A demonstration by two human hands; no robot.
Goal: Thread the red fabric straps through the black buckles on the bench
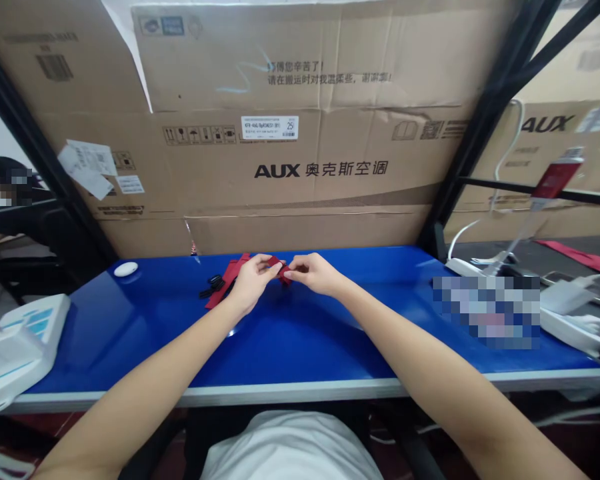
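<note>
Both hands meet above the back middle of the blue table. My left hand (253, 280) is closed, its thumb and fingers pinching a small dark red piece (283, 272). From the right, my right hand (316, 273) grips the same piece between thumb and fingertips. What the piece is cannot be made out. Flat red strips (225, 283) lie on the table beside and partly behind my left hand. Next to them, at their left, sits a small black bundle (211, 287).
The blue table (300, 353) has a white device (25, 347) at its left, a white disc (126, 269) at the back left, and white power strips (573, 330) with cables at the right. Cardboard (330, 200) stands behind. A person (10, 187) is at far left.
</note>
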